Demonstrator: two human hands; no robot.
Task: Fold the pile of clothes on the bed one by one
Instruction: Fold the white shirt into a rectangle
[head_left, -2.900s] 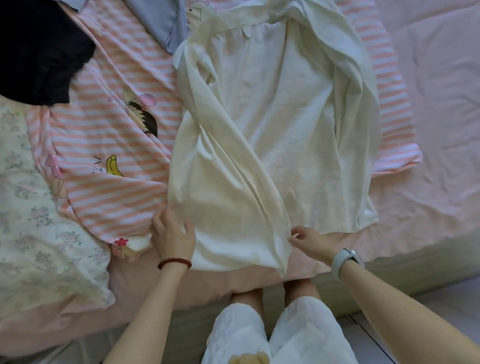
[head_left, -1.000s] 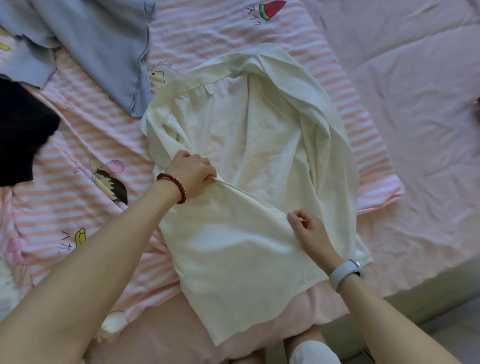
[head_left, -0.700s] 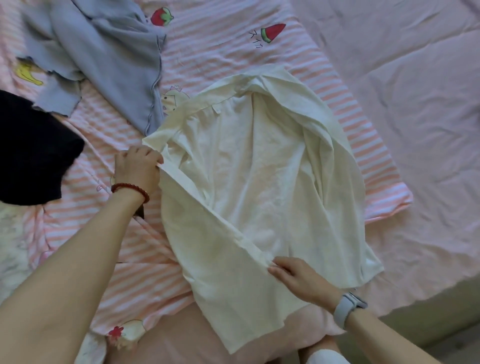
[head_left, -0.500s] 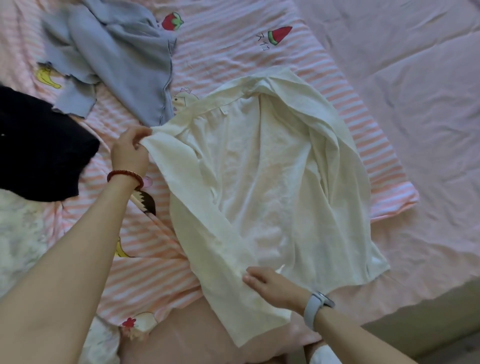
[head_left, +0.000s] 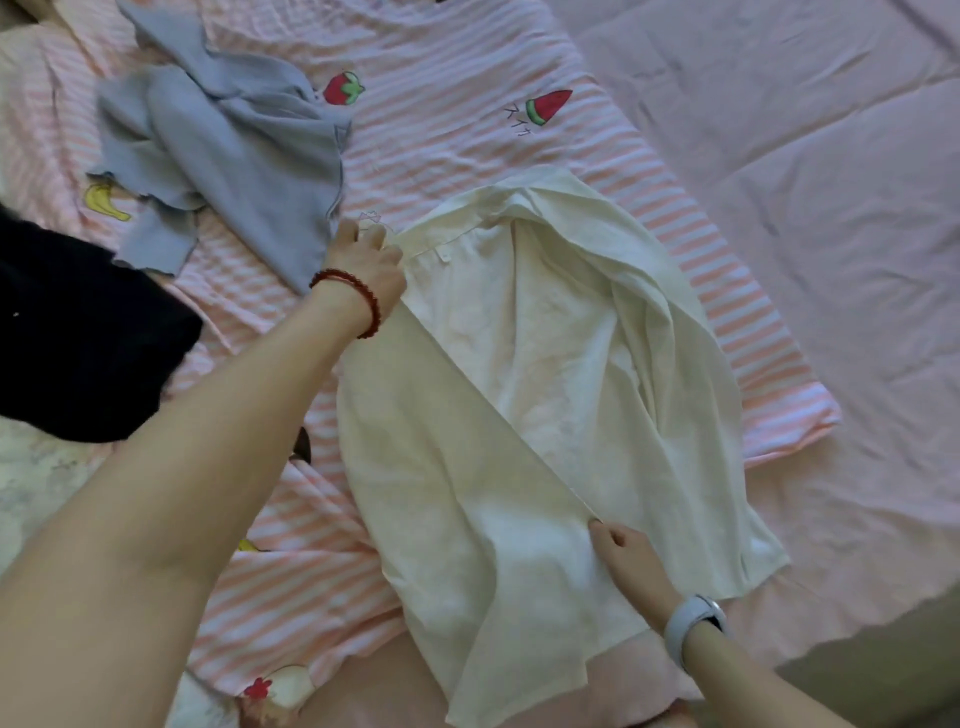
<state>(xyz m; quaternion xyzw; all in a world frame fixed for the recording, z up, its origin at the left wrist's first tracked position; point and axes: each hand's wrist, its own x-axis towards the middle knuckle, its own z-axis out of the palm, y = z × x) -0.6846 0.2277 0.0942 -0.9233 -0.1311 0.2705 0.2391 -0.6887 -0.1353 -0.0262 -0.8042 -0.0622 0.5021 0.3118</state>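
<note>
A cream shirt lies spread on the bed, collar at the far end, hem toward me. Its left side is folded inward, making a straight diagonal edge across the front. My left hand, with a red bead bracelet, rests at the left shoulder beside the collar, fingers on the fabric. My right hand, with a pale wristband, pinches the folded edge near the hem. A grey-blue garment lies crumpled at the far left. A black garment sits at the left edge.
A pink-and-white striped cover with fruit prints lies under the shirt. The plain pink sheet stretches to the right. A pale floral fabric shows at the lower left. The bed's near edge and floor are at the lower right.
My left hand carried the shirt's left side inward and up toward the collar. My right hand slid along the folded edge toward the hem. The view shifted toward the far end of the bed.
</note>
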